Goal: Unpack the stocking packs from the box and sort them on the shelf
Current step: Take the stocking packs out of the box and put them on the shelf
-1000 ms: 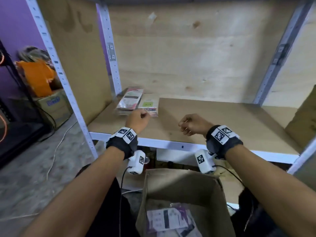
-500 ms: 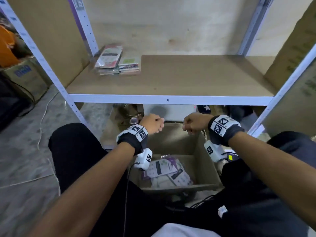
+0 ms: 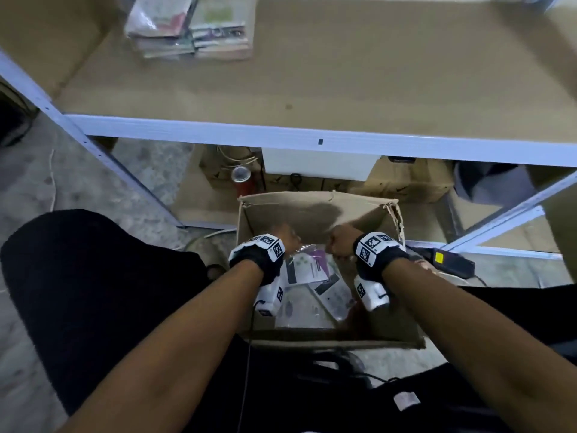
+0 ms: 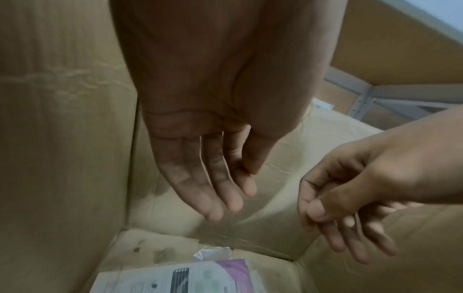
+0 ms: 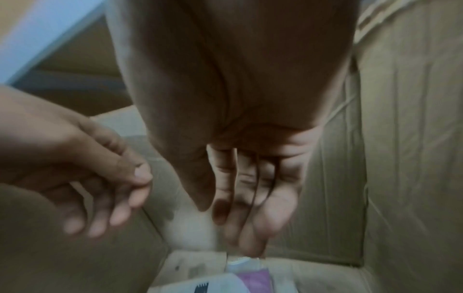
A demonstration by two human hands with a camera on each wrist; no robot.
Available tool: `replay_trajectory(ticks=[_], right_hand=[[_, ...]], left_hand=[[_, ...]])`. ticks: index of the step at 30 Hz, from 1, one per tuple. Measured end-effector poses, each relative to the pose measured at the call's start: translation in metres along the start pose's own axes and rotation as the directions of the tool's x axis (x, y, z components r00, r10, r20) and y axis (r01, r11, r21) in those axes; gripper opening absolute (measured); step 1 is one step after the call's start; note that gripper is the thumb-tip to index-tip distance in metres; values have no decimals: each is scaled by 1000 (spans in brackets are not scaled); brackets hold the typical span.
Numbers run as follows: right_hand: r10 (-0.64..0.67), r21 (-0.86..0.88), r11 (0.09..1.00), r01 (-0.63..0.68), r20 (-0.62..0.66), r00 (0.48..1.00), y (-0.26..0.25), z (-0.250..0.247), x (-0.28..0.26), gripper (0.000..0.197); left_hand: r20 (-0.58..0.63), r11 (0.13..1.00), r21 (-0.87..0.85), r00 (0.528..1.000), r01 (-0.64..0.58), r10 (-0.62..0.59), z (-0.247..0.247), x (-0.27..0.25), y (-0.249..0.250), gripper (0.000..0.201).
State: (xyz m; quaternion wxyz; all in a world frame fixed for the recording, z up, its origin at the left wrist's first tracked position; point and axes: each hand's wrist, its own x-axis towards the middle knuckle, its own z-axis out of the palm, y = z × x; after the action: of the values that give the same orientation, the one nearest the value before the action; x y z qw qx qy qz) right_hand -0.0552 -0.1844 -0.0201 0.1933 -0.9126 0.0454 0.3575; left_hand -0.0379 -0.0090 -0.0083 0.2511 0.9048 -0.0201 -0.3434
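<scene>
Both hands have dropped from the box's rim to inside the cardboard box (image 3: 315, 207). The left hand (image 4: 210, 158) and right hand (image 5: 250, 178) hang with fingers loosely extended, holding nothing, just above the stocking packs (image 3: 312, 270) on the box floor. The box walls close in on both sides. Two stacks of sorted packs (image 3: 190, 26) sit at the shelf's (image 3: 374, 73) back left, with bare board to their right. A red can (image 3: 242, 179) stands behind the box.
</scene>
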Motion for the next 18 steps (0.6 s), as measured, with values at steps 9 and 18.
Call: replay_trajectory(ticks=[9, 18], right_hand=[[54, -166, 984, -60, -37, 998, 0, 49, 68, 21], [-105, -276, 956, 102, 7, 994, 2, 80, 106, 40]], left_hand=[[84, 992, 51, 990, 113, -117, 14, 25, -29, 30], [11, 984, 139, 993, 116, -118, 22, 34, -33, 36]])
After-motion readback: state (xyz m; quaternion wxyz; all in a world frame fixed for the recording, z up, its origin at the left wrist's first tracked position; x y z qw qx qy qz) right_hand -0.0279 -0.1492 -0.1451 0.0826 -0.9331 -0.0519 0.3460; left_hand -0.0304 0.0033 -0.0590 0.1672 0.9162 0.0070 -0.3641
